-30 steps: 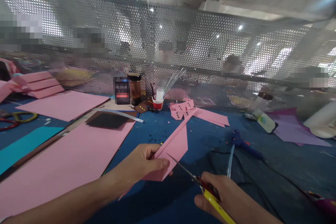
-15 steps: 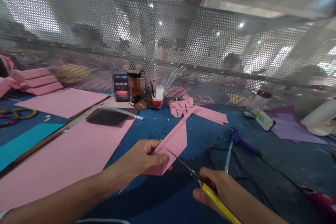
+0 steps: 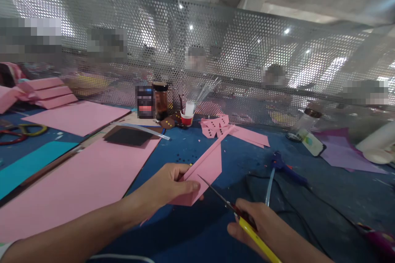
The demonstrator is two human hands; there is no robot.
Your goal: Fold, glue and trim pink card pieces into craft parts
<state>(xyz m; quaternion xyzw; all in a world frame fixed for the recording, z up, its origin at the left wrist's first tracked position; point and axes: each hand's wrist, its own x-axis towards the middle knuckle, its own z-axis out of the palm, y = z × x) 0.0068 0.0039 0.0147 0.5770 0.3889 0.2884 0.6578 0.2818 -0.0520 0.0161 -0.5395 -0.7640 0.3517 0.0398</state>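
Note:
A folded piece of pink paper (image 3: 207, 167) is pinched between the thumb and fingers of my left hand (image 3: 173, 185), held up over the blue table. My right hand (image 3: 262, 222) grips a pair of scissors (image 3: 226, 203) by the handles, one of them yellow. The scissors' blade points up and left, its tip overlapping the lower part of the paper near my left thumb. Whether a second blade lies behind the paper is hidden. Small dark dots (image 3: 182, 158) are scattered on the table behind my left hand.
Left lie a large pink sheet (image 3: 83, 185), a black sheet (image 3: 128, 135) and a teal strip (image 3: 37, 160). A blue glue gun (image 3: 288, 168) with its cord lies right. Dotted pink pieces (image 3: 214, 125), a cup (image 3: 187, 119) and a brown jar (image 3: 161, 100) stand before the perforated metal screen (image 3: 234, 49).
The view has shifted slightly, so the background sits a little to the right. Both hands keep nearly the same pose, with the scissor tip still against the pink paper.

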